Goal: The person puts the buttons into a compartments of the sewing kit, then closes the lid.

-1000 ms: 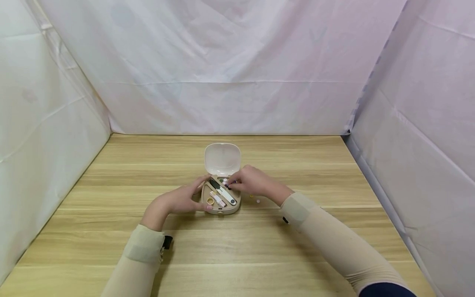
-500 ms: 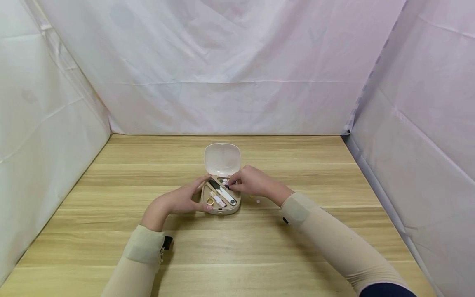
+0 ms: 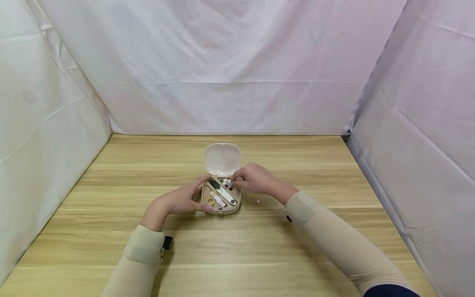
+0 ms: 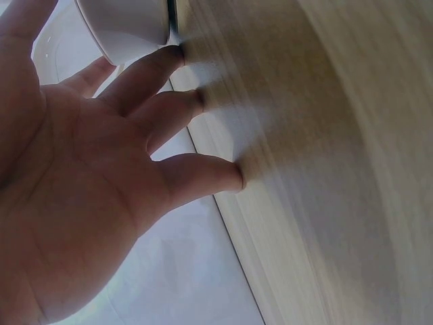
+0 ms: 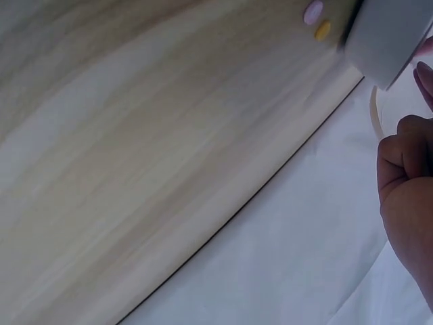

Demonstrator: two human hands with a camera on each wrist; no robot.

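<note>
A small cream sewing box [image 3: 231, 211] stands on the wooden table with its lid [image 3: 222, 159] raised. Inside are a white tool with a dark end [image 3: 224, 192], a rolled patterned tape [image 3: 217, 199], a gold ring [image 3: 210, 201] and several coloured buttons [image 3: 225, 181]. My left hand [image 3: 182, 199] holds the box's left side, thumb at the front corner, forefinger at the back; its other fingers [image 4: 203, 177] reach down to the tabletop. My right hand [image 3: 257, 179] has bent fingers with tips at the right edge of the button compartment. Whether a button is between them is too small to tell.
A yellow button [image 3: 251, 196] and a pale pink button [image 3: 258, 201] lie on the table [image 3: 297, 255] right of the box, below my right hand. White cloth [image 3: 230, 82] hangs behind the table and along both sides.
My right hand has drawn back slightly to the right, uncovering more of the buttons, including a dark one. My left hand and the box stay where they were.
</note>
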